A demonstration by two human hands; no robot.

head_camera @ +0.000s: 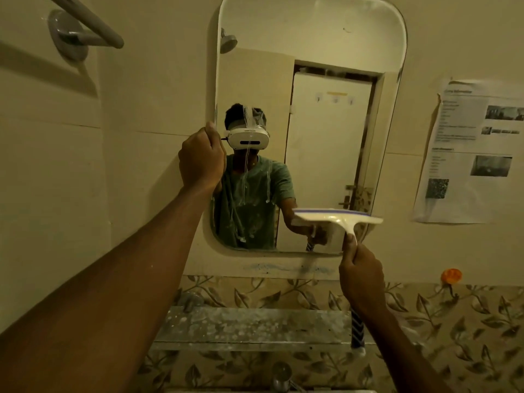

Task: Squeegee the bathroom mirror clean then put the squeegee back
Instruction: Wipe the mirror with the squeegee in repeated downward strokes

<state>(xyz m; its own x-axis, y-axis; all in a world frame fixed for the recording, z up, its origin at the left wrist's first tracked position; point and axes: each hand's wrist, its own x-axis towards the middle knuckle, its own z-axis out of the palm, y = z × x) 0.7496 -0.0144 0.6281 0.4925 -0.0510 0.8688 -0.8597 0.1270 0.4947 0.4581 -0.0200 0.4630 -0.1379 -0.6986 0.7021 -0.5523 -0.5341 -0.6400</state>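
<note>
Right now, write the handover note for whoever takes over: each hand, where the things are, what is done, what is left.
Hands: the left grip holds the mirror by its left edge. The right grip holds the squeegee by its handle.
Things: the squeegee blade lies level at the lower right of the glass.
Done: the upper glass looks free of streaks.
Left: white drips run down the left-centre of the glass and need wiping off. Then put the squeegee back; its place is not in view.

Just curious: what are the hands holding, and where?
Right hand grips the squeegee by its handle; left hand holds the mirror by its left edge.
</note>
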